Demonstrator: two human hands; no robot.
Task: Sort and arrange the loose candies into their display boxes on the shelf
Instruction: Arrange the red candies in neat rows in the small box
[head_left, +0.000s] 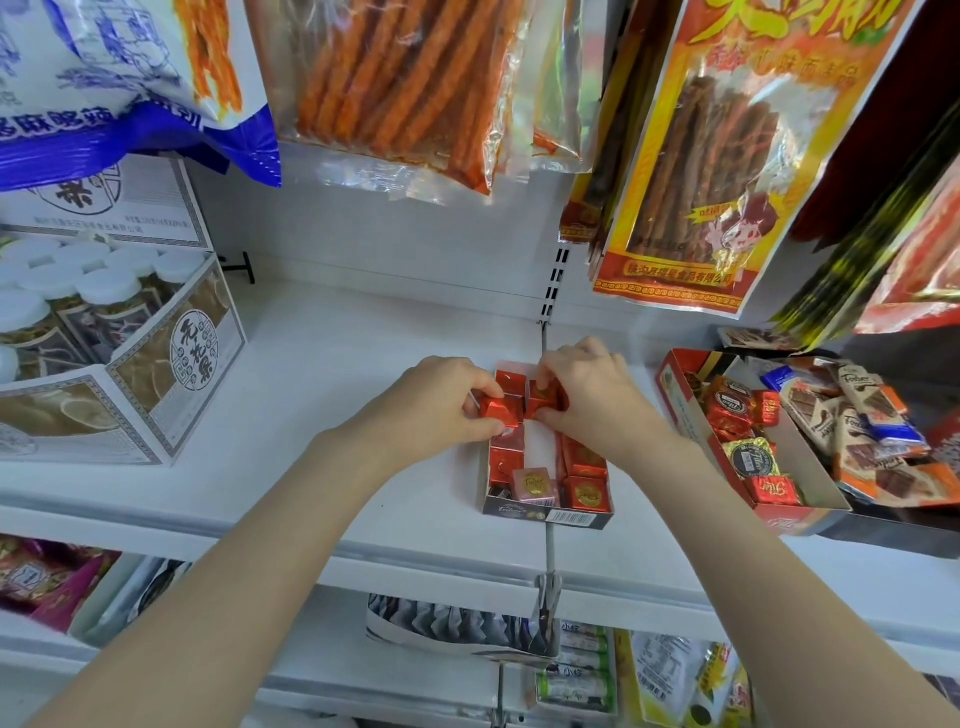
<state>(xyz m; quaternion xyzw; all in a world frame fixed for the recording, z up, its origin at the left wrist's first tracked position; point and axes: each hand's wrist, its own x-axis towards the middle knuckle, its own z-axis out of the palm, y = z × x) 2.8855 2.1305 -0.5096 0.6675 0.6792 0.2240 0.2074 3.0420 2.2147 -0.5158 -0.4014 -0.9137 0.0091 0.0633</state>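
Roughly midway, judging by layout. Small box (545, 512) on the white shelf (337, 364): about nine red candies (586, 492) seated plus one pink candy (535, 486), middle gap bare. Left hand (441, 402) pinches a red cube (496, 408); right hand (587, 395) is closed on another (545, 397), both at the box's far end. Bigger tray (691, 441) holds a mixed, unsorted heap; count unclear.
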